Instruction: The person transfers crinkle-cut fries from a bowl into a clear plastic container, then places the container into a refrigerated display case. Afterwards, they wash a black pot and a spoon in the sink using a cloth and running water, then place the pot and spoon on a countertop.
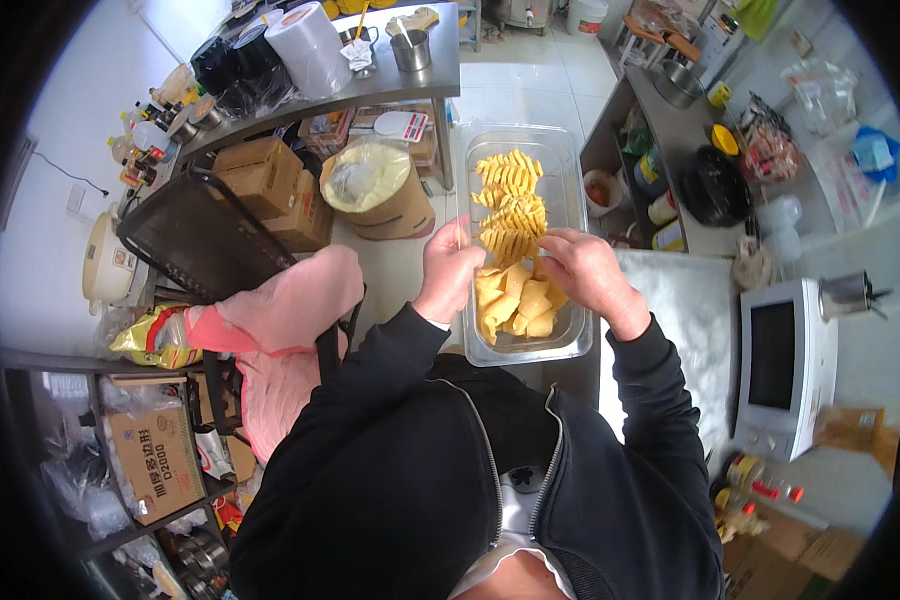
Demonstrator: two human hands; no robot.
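Observation:
A clear plastic tub (525, 356) lies before me. Toward its far part are several rows of folded yellow food pieces (511, 180) that look threaded on sticks; flat, loose yellow sheets (521, 300) lie at the near end. My left hand (450, 266) is at the tub's left edge, its thumb and fingers closed on a thin stick (460, 232) that points up. My right hand (589, 274) reaches over the right rim, its fingertips at the nearest folded row; whether they pinch a piece is hidden.
Left of the tub stands a lined bin (412, 202), with cardboard boxes (259, 176) and a black chair (195, 232) beyond. A steel table (442, 52) is at the upper left. To the right are a metal counter (664, 112) and a white microwave (802, 375).

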